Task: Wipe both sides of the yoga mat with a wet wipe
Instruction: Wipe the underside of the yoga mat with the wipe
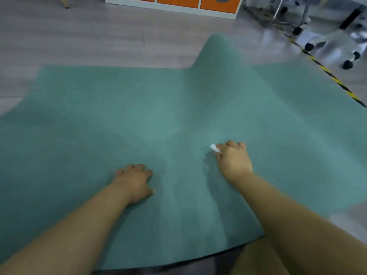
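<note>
Handling: the yoga mat (139,116) is judged soft, light and floppy; a raised hump at its far edge suggests it buckles readily under a push, so it needs pinning while it is wiped.
Hold points: for turning it over, an edge or corner looks best; the near edge is closest to the person.
Appearance: teal green, matt, finely textured; a dark underside shows along the near edge.
Location: spread on the grey floor (79,36), spanning most of the view, the hump pointing toward an orange-fronted cabinet (178,2).
Left hand (135,182): rests on the mat with fingers curled under; it grips nothing visible.
Right hand (233,160): fingers curled round a wet wipe (215,148), only a small white corner showing, pressed to the mat.
Progress: top side in hand; extent already wiped cannot be told.
</note>
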